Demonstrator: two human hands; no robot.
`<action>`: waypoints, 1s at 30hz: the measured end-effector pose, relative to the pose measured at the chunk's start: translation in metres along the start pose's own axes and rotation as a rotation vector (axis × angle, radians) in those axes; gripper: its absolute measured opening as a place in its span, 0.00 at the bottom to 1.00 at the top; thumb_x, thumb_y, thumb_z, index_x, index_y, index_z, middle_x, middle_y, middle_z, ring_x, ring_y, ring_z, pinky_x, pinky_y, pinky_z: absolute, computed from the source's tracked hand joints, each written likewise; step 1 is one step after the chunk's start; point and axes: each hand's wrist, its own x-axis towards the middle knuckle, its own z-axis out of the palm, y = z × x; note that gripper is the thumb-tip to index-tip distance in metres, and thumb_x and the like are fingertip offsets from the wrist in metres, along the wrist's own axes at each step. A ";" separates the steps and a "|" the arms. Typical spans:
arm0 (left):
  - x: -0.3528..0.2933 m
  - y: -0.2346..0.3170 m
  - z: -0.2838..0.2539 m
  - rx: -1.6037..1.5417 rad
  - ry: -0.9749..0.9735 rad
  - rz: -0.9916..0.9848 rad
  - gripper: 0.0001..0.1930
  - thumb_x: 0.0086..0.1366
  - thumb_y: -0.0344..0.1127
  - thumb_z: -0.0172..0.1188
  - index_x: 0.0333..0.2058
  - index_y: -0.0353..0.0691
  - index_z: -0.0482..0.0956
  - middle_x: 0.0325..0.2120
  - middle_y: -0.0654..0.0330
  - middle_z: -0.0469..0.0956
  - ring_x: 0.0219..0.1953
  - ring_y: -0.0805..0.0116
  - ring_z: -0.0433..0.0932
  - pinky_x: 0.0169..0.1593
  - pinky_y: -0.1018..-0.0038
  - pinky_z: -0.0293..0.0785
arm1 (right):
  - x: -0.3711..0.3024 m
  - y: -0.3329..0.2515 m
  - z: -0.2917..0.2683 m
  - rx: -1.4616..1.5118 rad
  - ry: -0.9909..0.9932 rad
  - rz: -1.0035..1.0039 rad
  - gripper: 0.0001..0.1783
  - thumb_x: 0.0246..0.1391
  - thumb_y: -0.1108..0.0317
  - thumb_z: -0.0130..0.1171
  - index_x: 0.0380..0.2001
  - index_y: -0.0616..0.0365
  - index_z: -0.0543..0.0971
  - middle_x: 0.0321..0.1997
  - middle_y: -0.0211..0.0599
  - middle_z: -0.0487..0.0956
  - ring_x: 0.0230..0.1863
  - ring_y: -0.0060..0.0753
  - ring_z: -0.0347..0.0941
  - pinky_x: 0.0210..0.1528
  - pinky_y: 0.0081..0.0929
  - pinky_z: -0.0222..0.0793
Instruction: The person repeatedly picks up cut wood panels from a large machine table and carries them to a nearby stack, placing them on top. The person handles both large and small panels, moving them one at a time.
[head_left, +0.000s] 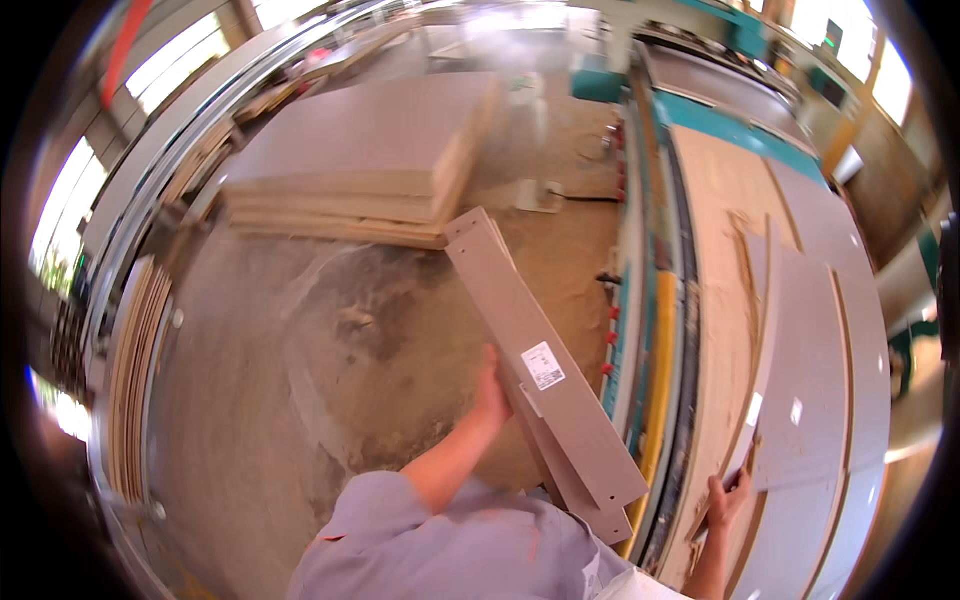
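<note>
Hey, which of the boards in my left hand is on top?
The top board, with the large white label facing up. It overlaps the boards beneath, which only show past its edges, above your left hand and near your torso.

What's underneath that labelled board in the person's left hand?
At least one similar grey-brown board lies beneath the labelled board, jutting out at its lower end. The rest is covered, so how many boards the left hand supports cannot be told.
</note>
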 end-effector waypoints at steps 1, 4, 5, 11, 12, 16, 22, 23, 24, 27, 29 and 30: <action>-0.001 0.027 -0.016 -0.032 -0.008 0.013 0.36 0.63 0.64 0.43 0.58 0.39 0.61 0.56 0.52 0.65 0.57 0.57 0.66 0.59 0.60 0.62 | -0.014 -0.039 0.023 0.078 -0.093 -0.028 0.30 0.32 0.66 0.64 0.41 0.72 0.70 0.36 0.40 0.69 0.40 0.36 0.67 0.45 0.31 0.64; -0.007 0.047 -0.038 -0.110 0.065 0.060 0.38 0.63 0.64 0.44 0.59 0.36 0.59 0.59 0.49 0.62 0.58 0.56 0.64 0.61 0.59 0.60 | -0.018 -0.137 0.052 0.221 -0.465 -0.070 0.30 0.31 0.66 0.65 0.41 0.68 0.71 0.37 0.37 0.70 0.39 0.30 0.68 0.43 0.26 0.65; -0.007 0.070 -0.054 -0.108 0.089 0.076 0.38 0.63 0.64 0.44 0.59 0.36 0.59 0.58 0.49 0.62 0.58 0.56 0.64 0.61 0.59 0.60 | -0.037 -0.183 0.075 0.301 -0.567 -0.103 0.29 0.29 0.67 0.64 0.41 0.65 0.70 0.36 0.33 0.71 0.37 0.26 0.68 0.41 0.24 0.64; -0.003 0.187 -0.152 -0.184 0.147 0.226 0.38 0.63 0.64 0.45 0.58 0.37 0.61 0.56 0.52 0.66 0.57 0.59 0.66 0.60 0.62 0.62 | -0.112 -0.351 0.219 0.390 -1.024 -0.352 0.36 0.25 0.65 0.70 0.44 0.68 0.71 0.39 0.32 0.65 0.42 0.26 0.66 0.45 0.23 0.62; 0.001 0.214 -0.170 -0.212 0.146 0.253 0.37 0.63 0.64 0.45 0.58 0.37 0.62 0.56 0.53 0.67 0.56 0.60 0.66 0.60 0.63 0.62 | -0.124 -0.386 0.243 0.287 -1.059 -0.484 0.35 0.25 0.65 0.70 0.42 0.69 0.72 0.40 0.34 0.65 0.43 0.27 0.65 0.45 0.23 0.62; 0.002 0.290 -0.237 -0.327 0.192 0.466 0.34 0.65 0.61 0.43 0.57 0.38 0.63 0.54 0.56 0.69 0.55 0.61 0.67 0.59 0.65 0.63 | -0.177 -0.474 0.322 0.176 -1.247 -0.597 0.36 0.26 0.61 0.70 0.43 0.68 0.72 0.40 0.36 0.67 0.41 0.30 0.67 0.44 0.25 0.64; 0.006 0.388 -0.334 -0.289 0.375 0.738 0.32 0.67 0.60 0.39 0.58 0.41 0.63 0.53 0.59 0.69 0.55 0.62 0.68 0.58 0.66 0.65 | -0.209 -0.544 0.470 0.163 -1.472 -0.824 0.35 0.29 0.59 0.70 0.43 0.67 0.73 0.41 0.43 0.69 0.42 0.38 0.68 0.45 0.30 0.66; 0.008 0.403 -0.354 -0.268 0.397 0.799 0.32 0.67 0.61 0.37 0.58 0.42 0.63 0.53 0.59 0.69 0.54 0.60 0.68 0.57 0.64 0.65 | -0.217 -0.558 0.495 0.178 -1.508 -0.846 0.34 0.31 0.59 0.70 0.43 0.67 0.72 0.42 0.45 0.70 0.43 0.41 0.69 0.45 0.31 0.67; 0.010 0.418 -0.376 -0.245 0.427 0.857 0.32 0.67 0.62 0.36 0.58 0.43 0.63 0.53 0.59 0.69 0.54 0.59 0.69 0.57 0.61 0.66 | -0.225 -0.572 0.523 0.190 -1.550 -0.874 0.35 0.31 0.59 0.70 0.43 0.67 0.72 0.42 0.45 0.70 0.42 0.41 0.69 0.45 0.31 0.67; 0.011 0.473 -0.456 0.084 0.579 1.053 0.33 0.66 0.64 0.36 0.59 0.45 0.62 0.53 0.58 0.69 0.54 0.57 0.68 0.57 0.60 0.66 | -0.261 -0.631 0.603 0.199 -1.702 -0.934 0.35 0.30 0.59 0.70 0.43 0.67 0.72 0.41 0.43 0.69 0.42 0.39 0.69 0.45 0.31 0.67; 0.011 0.521 -0.467 0.000 0.591 1.129 0.32 0.66 0.62 0.38 0.57 0.44 0.63 0.51 0.58 0.70 0.52 0.57 0.69 0.56 0.61 0.67 | -0.283 -0.683 0.642 0.186 -1.776 -0.998 0.35 0.30 0.59 0.71 0.44 0.66 0.73 0.41 0.42 0.69 0.42 0.38 0.69 0.45 0.31 0.67; 0.002 0.550 -0.448 -0.202 0.543 1.125 0.30 0.66 0.61 0.40 0.56 0.43 0.64 0.50 0.58 0.71 0.51 0.58 0.70 0.54 0.63 0.68 | -0.292 -0.702 0.665 0.193 -1.844 -0.967 0.35 0.30 0.59 0.71 0.44 0.66 0.73 0.41 0.42 0.69 0.43 0.37 0.69 0.45 0.31 0.67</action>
